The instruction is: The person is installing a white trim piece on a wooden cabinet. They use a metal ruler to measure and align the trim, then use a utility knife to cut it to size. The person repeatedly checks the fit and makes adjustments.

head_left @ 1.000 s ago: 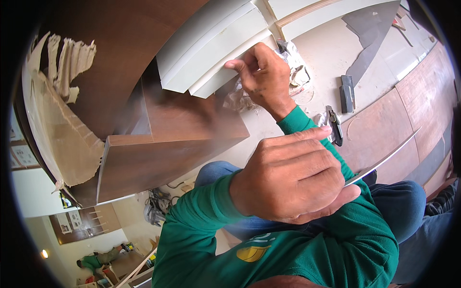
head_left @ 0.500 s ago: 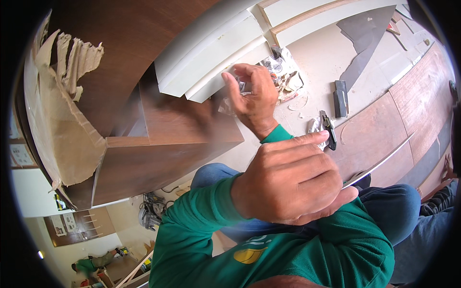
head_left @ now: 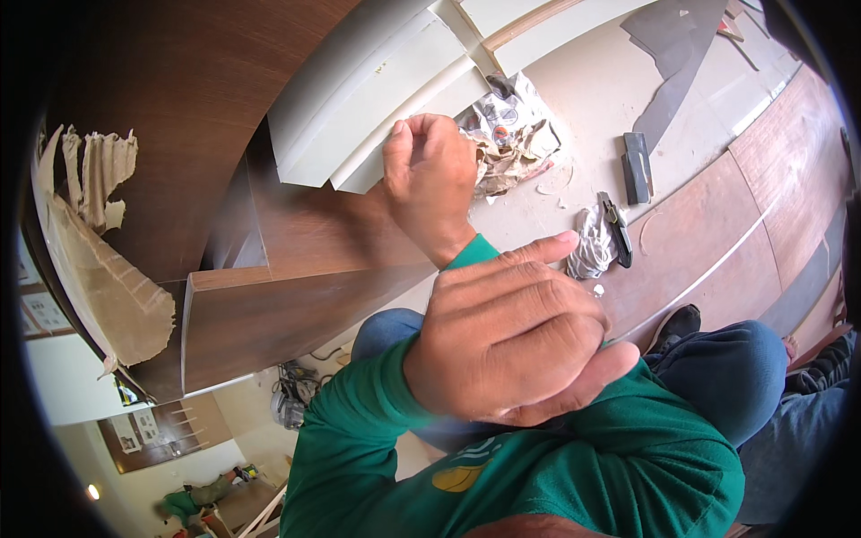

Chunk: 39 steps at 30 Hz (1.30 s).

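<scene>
My left hand (head_left: 511,336) is close in front of me, its back toward me and its fingers curled. Between its thumb and fingers runs a thin white strip (head_left: 708,272), stretching away to the right. Beyond it, my right hand (head_left: 432,170) is raised beside the brown wooden panel (head_left: 314,229) and the stack of white boards (head_left: 386,99). Its fingers are bent in with the thumb close to them; what they hold, if anything, is hidden. Right of that hand lie crumpled brown paper and a printed plastic bag (head_left: 520,134).
A utility knife (head_left: 617,230) lies beside a crumpled white wrapper (head_left: 592,247); a dark block (head_left: 638,169) is farther off. Wood-grain sheets (head_left: 708,242) cover the floor at right. Torn cardboard (head_left: 108,287) hangs at left. Another person's leg (head_left: 798,462) is close at right; someone works at lower left.
Both hands have shifted to the left, the strip moving along with the left one. The right hand's fingers and thumb have drawn closer together. My view has turned slightly.
</scene>
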Each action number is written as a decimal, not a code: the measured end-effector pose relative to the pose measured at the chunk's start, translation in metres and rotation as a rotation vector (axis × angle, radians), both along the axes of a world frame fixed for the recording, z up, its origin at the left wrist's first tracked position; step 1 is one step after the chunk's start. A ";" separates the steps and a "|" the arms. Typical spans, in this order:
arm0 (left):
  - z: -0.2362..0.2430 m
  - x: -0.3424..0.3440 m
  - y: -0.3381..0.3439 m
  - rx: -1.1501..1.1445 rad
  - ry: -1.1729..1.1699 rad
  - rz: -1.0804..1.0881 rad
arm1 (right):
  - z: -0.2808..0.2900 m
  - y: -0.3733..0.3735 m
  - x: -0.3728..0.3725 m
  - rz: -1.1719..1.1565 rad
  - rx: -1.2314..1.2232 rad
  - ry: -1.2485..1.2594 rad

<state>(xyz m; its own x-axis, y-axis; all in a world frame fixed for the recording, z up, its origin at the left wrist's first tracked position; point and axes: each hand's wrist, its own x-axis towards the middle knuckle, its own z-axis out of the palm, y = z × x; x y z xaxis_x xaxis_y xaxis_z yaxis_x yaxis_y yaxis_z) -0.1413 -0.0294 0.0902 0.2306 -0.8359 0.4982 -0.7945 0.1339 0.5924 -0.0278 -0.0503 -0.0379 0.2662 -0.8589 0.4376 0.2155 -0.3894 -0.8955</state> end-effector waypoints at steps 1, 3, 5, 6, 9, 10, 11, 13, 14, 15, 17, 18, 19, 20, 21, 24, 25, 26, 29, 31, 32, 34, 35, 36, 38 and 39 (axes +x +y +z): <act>-0.001 0.001 -0.001 0.000 -0.013 -0.004 | -0.001 -0.002 0.000 -0.004 -0.040 0.006; -0.002 0.002 -0.005 -0.002 -0.029 -0.008 | -0.005 -0.007 -0.001 0.020 -0.090 0.002; -0.002 0.002 -0.008 -0.005 -0.035 -0.010 | -0.009 -0.009 -0.004 0.037 -0.060 0.010; -0.002 0.003 -0.007 -0.003 -0.031 -0.008 | -0.010 -0.008 -0.007 0.044 -0.007 0.021; -0.004 0.004 -0.005 0.002 -0.029 0.004 | -0.004 -0.007 -0.019 0.110 0.098 0.005; -0.003 0.003 -0.005 0.003 -0.033 0.010 | 0.001 -0.008 -0.022 0.141 0.124 -0.007; -0.003 0.002 -0.004 0.004 -0.038 0.017 | 0.002 -0.008 -0.020 0.137 0.119 -0.012; -0.002 0.001 -0.006 0.000 -0.047 0.011 | 0.008 -0.010 -0.015 0.117 0.110 -0.028; -0.001 0.001 -0.008 -0.003 -0.052 0.008 | 0.009 -0.011 -0.014 0.106 0.109 -0.006; -0.001 0.001 -0.007 -0.001 -0.049 0.006 | 0.008 -0.012 -0.013 0.095 0.110 0.018; -0.002 0.003 -0.008 0.002 -0.043 -0.003 | 0.007 -0.014 -0.011 0.078 0.127 0.048; -0.001 0.002 -0.006 0.004 -0.039 -0.003 | 0.008 -0.009 -0.010 0.085 0.147 0.050; 0.001 0.002 -0.006 0.006 -0.036 -0.003 | 0.010 -0.006 -0.009 0.090 0.168 0.053; 0.003 0.002 -0.006 0.008 -0.033 -0.005 | 0.012 -0.003 -0.006 0.097 0.169 0.048; 0.003 0.002 -0.006 -0.004 -0.031 -0.010 | 0.012 0.000 -0.004 0.101 0.169 0.047; 0.004 0.002 -0.009 -0.035 -0.033 -0.024 | 0.008 0.003 0.002 0.053 0.074 0.048; 0.004 0.002 -0.010 -0.044 -0.037 -0.029 | 0.006 0.003 0.003 0.025 0.024 0.051; 0.003 0.003 -0.012 -0.052 -0.042 -0.033 | 0.004 0.003 0.005 0.028 0.017 0.049; 0.006 -0.004 -0.027 -0.122 -0.044 -0.037 | 0.004 -0.004 0.002 0.024 -0.013 0.040; 0.003 -0.004 -0.037 -0.222 -0.076 -0.036 | 0.003 -0.003 0.002 0.034 -0.027 0.031; 0.001 -0.004 -0.043 -0.267 -0.089 -0.035 | 0.002 -0.002 0.000 0.065 -0.015 0.031; -0.004 -0.002 -0.052 -0.348 -0.096 -0.030 | -0.002 -0.003 -0.007 0.113 0.003 0.043; -0.007 -0.001 -0.059 -0.383 -0.090 -0.039 | -0.008 -0.003 -0.009 0.126 -0.002 0.023; -0.010 -0.003 -0.066 -0.415 -0.082 -0.052 | -0.016 -0.008 -0.010 0.090 -0.014 0.033; -0.014 -0.004 -0.077 -0.464 -0.048 -0.096 | -0.034 -0.015 -0.018 0.032 -0.029 0.053; -0.015 -0.004 -0.081 -0.478 -0.025 -0.120 | -0.035 -0.025 -0.029 0.052 0.024 0.157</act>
